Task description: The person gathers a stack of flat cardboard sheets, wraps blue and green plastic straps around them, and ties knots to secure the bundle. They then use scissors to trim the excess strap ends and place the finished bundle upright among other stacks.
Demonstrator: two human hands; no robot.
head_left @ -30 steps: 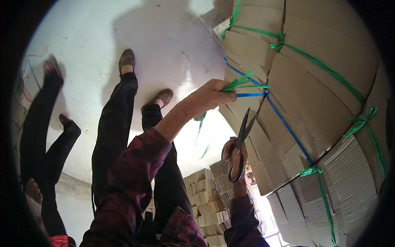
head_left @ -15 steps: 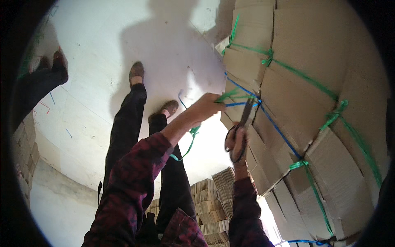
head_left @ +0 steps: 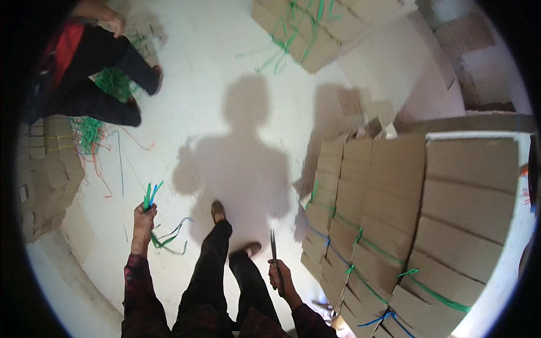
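My left hand (head_left: 142, 225) is closed around a bunch of green and blue plastic twine (head_left: 150, 196). Short ends stick up above the fist, and loose tails (head_left: 163, 243) dangle beside the wrist. In my right hand (head_left: 282, 275) is a pair of dark scissors (head_left: 274, 248), blades pointing away from me and close together. To the right of the scissors, apart from them, stands a large stack of flat cardboard (head_left: 389, 191). Knotted green twine (head_left: 358, 235) and blue twine (head_left: 328, 241) run across its bundles.
At the upper left, a person in dark trousers (head_left: 98, 101) sits or crouches near a tangle of green and orange twine (head_left: 90, 132). Cardboard bundles (head_left: 51, 174) are stacked at the left. Another tied bundle (head_left: 315, 34) lies at the far side. Twine scraps litter the pale floor (head_left: 186, 101).
Both hands have moved away from the tied cardboard stack. My left hand has gone left with the twine, and the scissors are down beside my leg. The view has shifted to show more floor.
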